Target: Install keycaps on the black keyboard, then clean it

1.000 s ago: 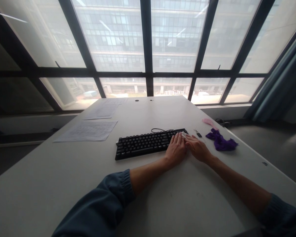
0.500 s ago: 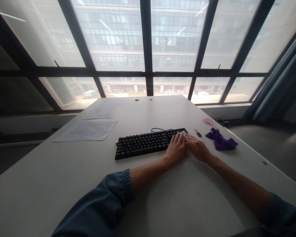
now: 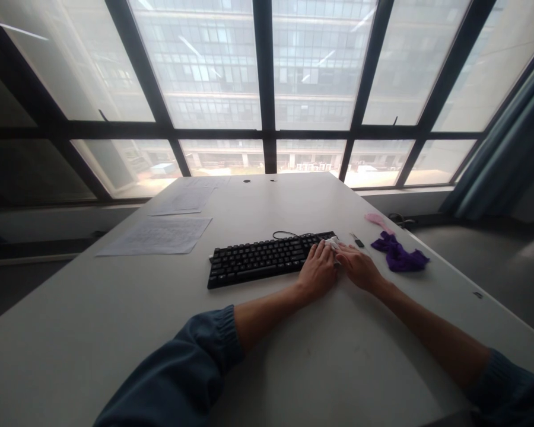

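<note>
A black keyboard (image 3: 258, 260) lies slightly slanted on the white table, its cable looping behind it. My left hand (image 3: 319, 268) rests on its right end, fingers stretched forward and lying flat on the keys. Beside it, my right hand (image 3: 358, 268) is at the keyboard's right edge, its fingers closed on a crumpled white tissue (image 3: 332, 242). The tissue shows between and ahead of both hands, touching the keyboard's corner. Part of the keyboard's right side is hidden beneath my hands.
Right of my hands lie a purple cloth (image 3: 400, 255), a pink item (image 3: 377, 220) and a small dark-ended object (image 3: 357, 241). Printed papers (image 3: 158, 235) lie on the left of the table (image 3: 293, 204). Large windows stand beyond the far edge; a blue-grey curtain (image 3: 498, 139) hangs at right.
My right hand has shifted slightly right and toward me, and more of the white tissue shows. My left hand stays nearly in place on the keyboard.
</note>
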A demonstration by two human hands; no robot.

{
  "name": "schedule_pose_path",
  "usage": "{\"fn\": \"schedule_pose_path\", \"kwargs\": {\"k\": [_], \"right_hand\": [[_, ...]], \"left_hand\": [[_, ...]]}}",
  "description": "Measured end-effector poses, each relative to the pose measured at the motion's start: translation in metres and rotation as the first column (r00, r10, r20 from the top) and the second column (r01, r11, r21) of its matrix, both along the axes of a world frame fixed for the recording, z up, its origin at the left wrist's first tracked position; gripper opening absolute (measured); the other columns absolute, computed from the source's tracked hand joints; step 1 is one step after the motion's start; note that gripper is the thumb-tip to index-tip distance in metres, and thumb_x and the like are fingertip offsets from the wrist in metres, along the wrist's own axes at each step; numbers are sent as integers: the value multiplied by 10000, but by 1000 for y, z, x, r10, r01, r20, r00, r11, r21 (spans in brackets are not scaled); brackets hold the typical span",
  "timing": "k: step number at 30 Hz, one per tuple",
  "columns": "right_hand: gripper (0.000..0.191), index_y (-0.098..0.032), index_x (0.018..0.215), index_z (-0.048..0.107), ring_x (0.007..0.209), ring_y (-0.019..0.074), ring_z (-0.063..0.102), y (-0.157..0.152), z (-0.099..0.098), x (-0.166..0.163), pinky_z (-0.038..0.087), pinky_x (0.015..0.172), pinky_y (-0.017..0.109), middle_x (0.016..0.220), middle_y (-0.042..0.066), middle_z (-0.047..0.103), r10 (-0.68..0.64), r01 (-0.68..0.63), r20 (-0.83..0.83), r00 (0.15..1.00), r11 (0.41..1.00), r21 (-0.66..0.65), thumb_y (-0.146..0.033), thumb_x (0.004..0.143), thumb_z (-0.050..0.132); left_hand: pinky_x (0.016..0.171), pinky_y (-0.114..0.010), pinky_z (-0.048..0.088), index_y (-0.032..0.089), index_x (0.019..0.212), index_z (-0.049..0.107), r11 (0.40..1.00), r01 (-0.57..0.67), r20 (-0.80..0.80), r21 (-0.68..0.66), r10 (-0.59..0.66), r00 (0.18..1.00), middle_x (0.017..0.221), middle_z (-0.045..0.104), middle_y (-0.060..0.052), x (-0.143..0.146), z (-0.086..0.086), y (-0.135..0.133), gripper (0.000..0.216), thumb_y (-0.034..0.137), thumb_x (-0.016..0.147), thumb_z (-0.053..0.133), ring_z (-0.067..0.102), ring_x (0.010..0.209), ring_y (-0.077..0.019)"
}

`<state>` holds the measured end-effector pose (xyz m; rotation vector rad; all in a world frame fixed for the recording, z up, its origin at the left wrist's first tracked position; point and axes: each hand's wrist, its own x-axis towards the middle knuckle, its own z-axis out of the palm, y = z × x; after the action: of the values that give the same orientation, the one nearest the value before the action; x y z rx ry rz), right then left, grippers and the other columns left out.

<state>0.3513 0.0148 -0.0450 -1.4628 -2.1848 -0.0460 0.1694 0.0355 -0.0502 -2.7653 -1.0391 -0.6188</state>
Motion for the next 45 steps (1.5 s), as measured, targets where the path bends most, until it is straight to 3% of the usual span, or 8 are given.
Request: {"fn": "schedule_pose_path", "kwargs": {"k": [4, 11, 15, 21, 30, 33, 40, 45], "right_hand": [[508, -196, 1441, 557, 1400, 269, 478, 0, 0, -1, 386, 1177, 494, 1480, 114, 535, 36, -36, -34, 999, 999, 8, -422, 1065, 299], [571, -170, 1517, 452, 1459, 268, 388, 3, -7, 0, 336, 1214, 488, 1558, 116, 438, 47, -49, -79, 996, 998, -28, -479, 1053, 330], [537, -203, 1491, 496, 1424, 276, 443, 2, -3, -1, 372, 1188, 505, 1516, 110, 495, 0, 0, -69, 998, 1000, -6, -463, 1056, 321], [467, -255, 1386, 616, 1349, 266, 538, 0, 4, 3, 460, 1122, 483, 1422, 78, 597, 54, -54, -63, 997, 999, -2, -419, 1061, 324], [650, -163, 1569, 349, 1495, 293, 307, 5, -10, 3, 281, 1223, 534, 1600, 140, 347, 131, -134, -38, 991, 989, -69, -534, 1035, 350], [600, -158, 1546, 395, 1480, 283, 344, 5, -8, 1, 299, 1214, 530, 1578, 141, 392, 97, -99, -35, 995, 994, -52, -488, 1050, 325], [456, -290, 1347, 643, 1270, 245, 609, -1, 6, 0, 407, 1147, 508, 1323, 56, 677, 65, -63, -70, 995, 998, 29, -350, 1066, 289], [550, -189, 1486, 500, 1442, 266, 418, 4, -5, 1, 341, 1196, 493, 1526, 122, 483, 85, -87, -69, 994, 996, -28, -469, 1054, 305]], "left_hand": [[1249, -444, 224, 38, 1493, 376, 1000, 28, 8, 2, -28, 1000, 1619, 301, -195, 0, -2, 1, 594, 296, 962, 441, 207, 1533, -301], [1234, -456, 251, 29, 1477, 394, 1000, 8, 38, 6, -8, 999, 1594, 345, -208, 2, -5, 1, 558, 271, 974, 420, 253, 1517, -308], [1233, -469, 252, 56, 1482, 394, 1000, 9, 18, -1, -9, 1000, 1591, 353, -206, 0, -2, 0, 557, 282, 975, 436, 269, 1511, -301], [1245, -468, 226, 82, 1430, 468, 999, 49, 22, 3, -49, 999, 1565, 404, -185, -1, 2, -2, 535, 316, 950, 487, 306, 1492, -314], [1244, -464, 229, 21, 1486, 385, 999, -19, 35, -26, 20, 999, 1577, 373, -212, 1, -1, 1, 619, 351, 966, 444, 288, 1498, -304], [1240, -464, 241, 38, 1475, 406, 1000, -19, 48, -25, 20, 999, 1568, 393, -200, 0, 1, 0, 584, 341, 975, 433, 311, 1486, -299], [1243, -450, 243, 162, 1331, 553, 1000, 20, 85, 7, -20, 996, 1429, 548, -127, 0, 10, -6, 392, 291, 969, 475, 417, 1403, -260], [1236, -486, 240, 86, 1426, 473, 999, -37, 63, 4, 37, 997, 1515, 464, -181, 2, 5, -4, 523, 398, 1014, 390, 368, 1448, -296]]}}
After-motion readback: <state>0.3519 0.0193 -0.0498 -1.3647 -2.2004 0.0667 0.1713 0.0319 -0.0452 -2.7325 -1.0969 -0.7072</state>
